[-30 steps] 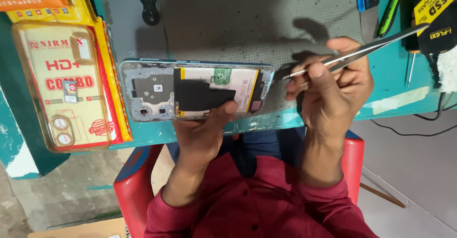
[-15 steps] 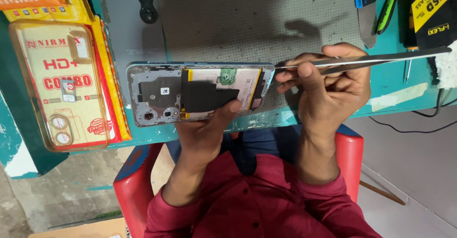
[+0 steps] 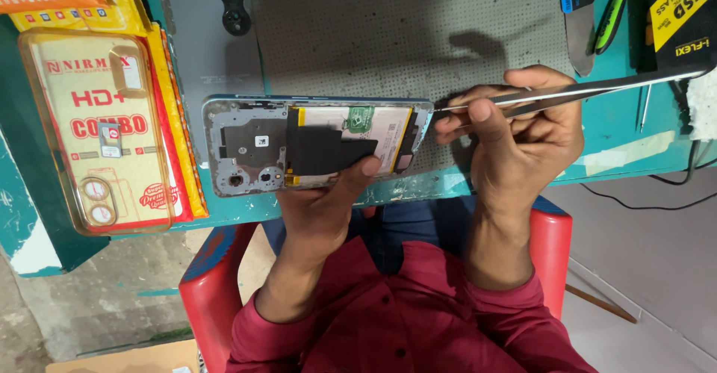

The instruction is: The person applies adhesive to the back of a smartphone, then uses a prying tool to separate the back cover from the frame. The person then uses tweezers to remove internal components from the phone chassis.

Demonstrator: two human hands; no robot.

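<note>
An opened phone [image 3: 246, 145] without its back cover lies on the teal bench edge, its grey frame, battery and black flex part exposed. My left hand [image 3: 321, 205] grips it from below, thumb pressed on the black part near the middle. My right hand [image 3: 515, 141] pinches long metal tweezers [image 3: 597, 89], held nearly level. Their tip touches the phone's right end.
The grey back cover [image 3: 198, 52] with its camera hole lies on a grey work mat [image 3: 388, 29]. At the left lies a clear phone case in yellow packaging [image 3: 97, 134]. A blue-handled blade [image 3: 576, 14], a green tool [image 3: 616, 7] and a yellow-black pack [image 3: 680, 14] lie at the back right. A red chair [image 3: 551, 231] is below.
My right hand lowered the tweezers from a tilt to nearly level, with the tip brought to the phone's right end. My left hand keeps its grip.
</note>
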